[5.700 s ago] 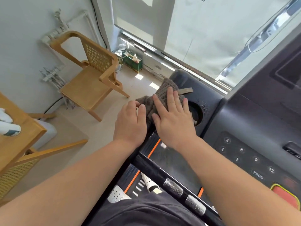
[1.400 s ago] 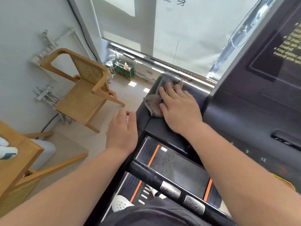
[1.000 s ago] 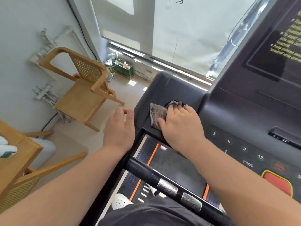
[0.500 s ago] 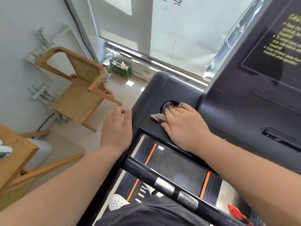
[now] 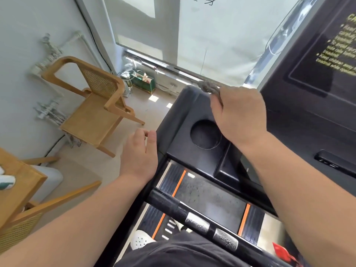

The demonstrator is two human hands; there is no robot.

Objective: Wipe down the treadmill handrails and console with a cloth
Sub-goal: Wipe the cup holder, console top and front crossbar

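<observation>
The black treadmill console [image 5: 300,130] fills the right half of the head view, with a round cup holder [image 5: 205,134] in its left wing. My right hand [image 5: 240,114] is closed around a bunched brown-grey cloth [image 5: 209,88] and holds it above the wing's far edge, past the cup holder. My left hand [image 5: 139,157] rests flat, fingers together, against the console's left outer edge and holds nothing. A black crossbar handrail [image 5: 192,218] with two silver sensor patches runs below, near my body.
A wooden cane-back chair [image 5: 92,108] stands on the floor to the left. A wooden table [image 5: 15,189] corner with a white bottle is at the lower left. A green gift bag [image 5: 143,82] sits under the window. The treadmill belt and orange stripes lie below the console.
My right hand has lifted the cloth out of the cup holder and moved it up toward the far edge of the left wing. The left hand has stayed at the console's side.
</observation>
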